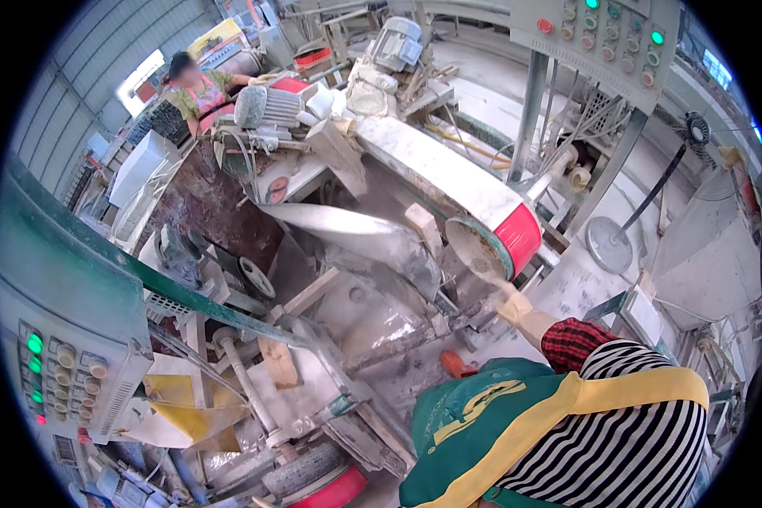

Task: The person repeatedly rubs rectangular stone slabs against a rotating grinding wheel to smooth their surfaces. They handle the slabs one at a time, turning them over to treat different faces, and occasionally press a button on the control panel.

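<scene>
My right hand (508, 298) reaches out from a red-and-black checked cuff, pale against the dusty machine. Its fingers look stretched toward the lower rim of a round drum (476, 245) with a greenish edge; they blur there, so contact is unclear. Nothing held shows in the hand. Around the drum runs a wide belt (436, 162), whitish on top and red where it bends round the end. A pale wooden block (423, 227) stands just left of the drum. My left hand is out of the picture; my green apron (483, 406) fills the lower right.
A control panel (85, 381) with lit buttons stands at left, another (593, 34) at upper right. A second red-edged wheel (330, 491) lies at the bottom. A co-worker (199, 93) stands far left. A small orange-red thing (457, 364) lies below the drum.
</scene>
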### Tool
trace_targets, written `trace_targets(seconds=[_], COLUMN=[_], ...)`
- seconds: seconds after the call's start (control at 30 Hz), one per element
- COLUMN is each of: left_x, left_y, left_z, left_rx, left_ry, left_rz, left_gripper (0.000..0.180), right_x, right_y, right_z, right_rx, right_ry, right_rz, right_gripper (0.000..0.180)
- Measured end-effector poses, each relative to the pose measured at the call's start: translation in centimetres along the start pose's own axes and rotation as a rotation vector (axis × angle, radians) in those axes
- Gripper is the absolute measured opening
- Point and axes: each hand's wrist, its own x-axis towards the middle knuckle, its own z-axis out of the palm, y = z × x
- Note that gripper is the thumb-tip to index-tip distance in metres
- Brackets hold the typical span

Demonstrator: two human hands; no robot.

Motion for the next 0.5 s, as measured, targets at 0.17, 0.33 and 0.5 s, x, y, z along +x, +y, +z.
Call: trace_targets(seconds=[0.17, 0.33, 0.5], left_x=[-0.9, -1.2, -2.4], left_y=[1.6, 1.9, 2.0], left_z=[-2.4, -0.7, -3.4], left_rx=[-0.086, -0.063, -0.044], left_ry=[-0.198, -0.046, 0.038], left_rz=[-0.177, -0.125, -0.002], left_gripper=[0.056, 0.042, 0.040], right_x=[-0.3, 0.8, 0.5], right_y=[-1.7, 3.0, -0.9], right_z=[-3.6, -1.5, 3.0], right_rx=[-0.343, -0.300, -0.292], right_ry=[-0.387, -0.385, -0.559], right_rz=[0.135, 0.023, 0.113], right_gripper=[0.062, 0.062, 0.059])
